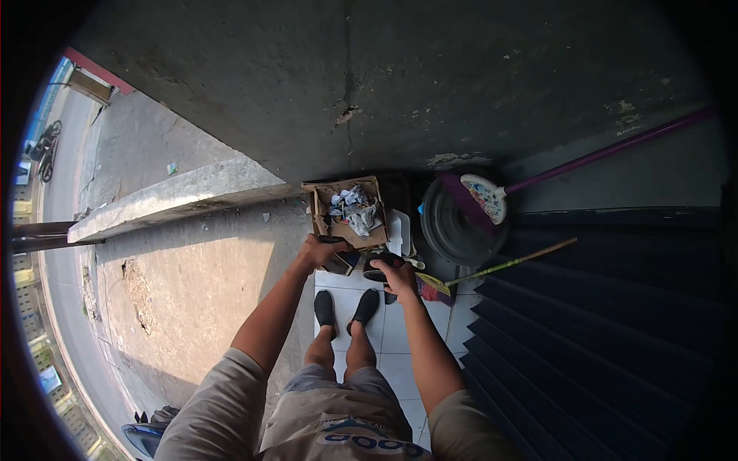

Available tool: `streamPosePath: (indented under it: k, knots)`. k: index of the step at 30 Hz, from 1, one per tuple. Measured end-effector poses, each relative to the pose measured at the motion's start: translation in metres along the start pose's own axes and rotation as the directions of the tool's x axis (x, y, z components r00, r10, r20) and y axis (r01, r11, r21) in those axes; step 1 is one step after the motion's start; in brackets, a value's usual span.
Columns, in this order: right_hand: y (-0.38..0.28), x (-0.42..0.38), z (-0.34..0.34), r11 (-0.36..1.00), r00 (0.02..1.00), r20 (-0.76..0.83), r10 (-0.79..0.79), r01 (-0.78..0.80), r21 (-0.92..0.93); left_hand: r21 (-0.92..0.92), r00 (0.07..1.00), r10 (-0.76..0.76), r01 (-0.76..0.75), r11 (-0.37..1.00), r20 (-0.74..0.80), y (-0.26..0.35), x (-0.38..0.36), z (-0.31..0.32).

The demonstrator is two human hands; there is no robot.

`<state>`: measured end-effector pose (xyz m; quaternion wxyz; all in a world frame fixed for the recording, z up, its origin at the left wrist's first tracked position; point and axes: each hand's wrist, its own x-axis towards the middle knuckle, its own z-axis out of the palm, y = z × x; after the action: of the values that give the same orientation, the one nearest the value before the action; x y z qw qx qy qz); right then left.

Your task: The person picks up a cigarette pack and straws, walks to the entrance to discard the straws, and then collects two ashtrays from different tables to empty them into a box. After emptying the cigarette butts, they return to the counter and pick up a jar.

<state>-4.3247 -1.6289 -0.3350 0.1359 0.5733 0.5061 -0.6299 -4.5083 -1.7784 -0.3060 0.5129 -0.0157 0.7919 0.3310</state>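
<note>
My left hand point(313, 253) is closed around a small black object point(336, 240) whose kind I cannot tell. To its right, my right hand point(397, 276) grips a dark, round, cup-like container point(375, 267). Both hands are held out in front of my body, a short way apart. Just beyond them stands an open cardboard box point(316, 201) with crumpled paper point(354, 209) and scraps in it. A dark blue-edged piece point(350, 263) shows between the hands, near the front of the box. Beside the box is a white plastic container point(399, 230).
A large grey tub point(442, 223) stands at the right, with a purple-handled broom point(607, 151) leaning across it. A green-and-yellow stick point(523, 262) slants nearby. A dark wall point(323, 84) rises behind; a folding shutter point(600, 323) is at right, a low concrete ledge point(184, 188) at left.
</note>
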Motion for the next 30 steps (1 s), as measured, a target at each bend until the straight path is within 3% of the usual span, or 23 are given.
streamPosePath:
  k: [2,4,6,8,12,14,18,20,22,24,25,27,29,30]
  knots:
    - [0.001,-0.001,0.006,1.000,0.999,-0.041,0.024,-0.024,-0.015,0.025,0.993,0.015,-0.012,1.000,-0.115,-0.013,0.015,0.012]
    - [0.004,-0.003,0.003,0.997,0.996,-0.067,0.056,-0.052,0.058,0.024,0.992,0.006,-0.003,1.000,-0.122,0.000,0.001,0.010]
    - [0.002,-0.003,-0.008,0.998,0.998,0.020,0.061,-0.061,-0.015,0.020,0.992,-0.007,0.009,1.000,-0.125,0.012,-0.014,0.005]
    - [0.003,-0.005,-0.011,0.996,0.996,0.037,0.084,-0.084,0.003,-0.026,0.999,0.031,-0.032,0.999,-0.042,0.022,-0.026,0.001]
    - [0.009,-0.011,-0.009,0.993,0.993,0.008,0.118,-0.119,0.016,0.028,0.992,0.053,-0.050,0.998,-0.118,-0.016,0.009,0.023]
    - [0.010,-0.018,-0.021,0.992,0.995,-0.022,0.096,-0.094,0.078,0.062,0.997,0.023,-0.018,0.998,-0.080,0.001,-0.011,0.011]
    - [0.029,-0.010,-0.037,0.995,0.995,0.021,0.101,-0.102,0.020,0.028,0.996,-0.046,0.048,0.998,-0.076,-0.001,-0.017,0.003]
    - [0.019,-0.019,-0.025,0.998,0.997,0.067,0.049,-0.051,0.031,0.113,0.991,-0.075,0.087,0.990,-0.110,-0.010,-0.008,0.018]
    - [0.009,-0.028,-0.019,0.997,0.995,0.095,0.035,-0.042,0.065,0.070,0.996,-0.037,0.043,0.997,-0.086,0.001,-0.026,0.023]
    - [0.007,-0.033,-0.025,0.995,0.995,0.091,0.043,-0.051,0.088,0.027,0.986,-0.122,0.125,0.992,-0.113,0.003,-0.039,0.019]
    - [0.018,-0.021,-0.035,0.997,0.991,0.113,0.074,-0.074,-0.007,0.091,0.978,-0.199,0.204,0.975,-0.059,-0.009,-0.029,0.008]
    - [0.041,-0.016,-0.059,0.989,0.996,0.016,0.083,-0.080,-0.126,0.152,0.962,-0.239,0.257,0.954,-0.129,-0.022,-0.039,-0.013]
    - [0.058,-0.026,-0.074,0.983,0.996,-0.064,0.065,-0.076,-0.169,0.151,0.964,-0.249,0.260,0.954,-0.091,-0.031,-0.057,-0.029]
    - [0.064,-0.030,-0.079,0.963,0.990,-0.080,0.119,-0.135,-0.234,0.191,0.985,-0.167,0.158,0.969,0.034,-0.075,-0.028,-0.037]
